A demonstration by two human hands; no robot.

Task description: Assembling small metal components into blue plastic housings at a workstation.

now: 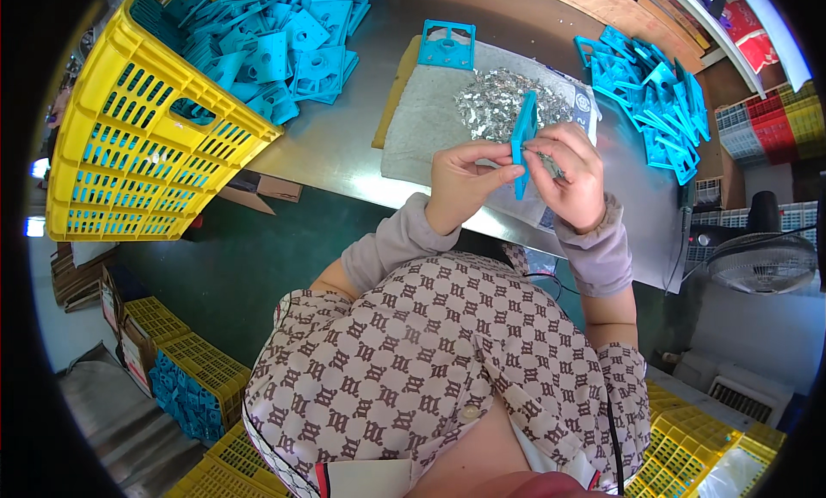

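Observation:
A blue plastic frame (522,141) is held up edge-on above the near side of a grey cloth. My left hand (469,181) pinches its left face between thumb and fingers. On the other side, my right hand (568,173) is closed against the frame with its fingertips together; whether a small part sits in them is hidden. Just beyond the hands lies a heap of small silvery metal pieces (486,102) on the grey cloth (413,145). Another blue frame (446,45) lies flat at the cloth's far left corner.
A yellow crate (155,137) tilts at the table's left edge, beside a large pile of blue plates (301,51). More blue frames (645,102) are piled on the metal table's (344,154) right side. A fan (761,261) stands right of the table, and yellow crates (202,360) sit lower left.

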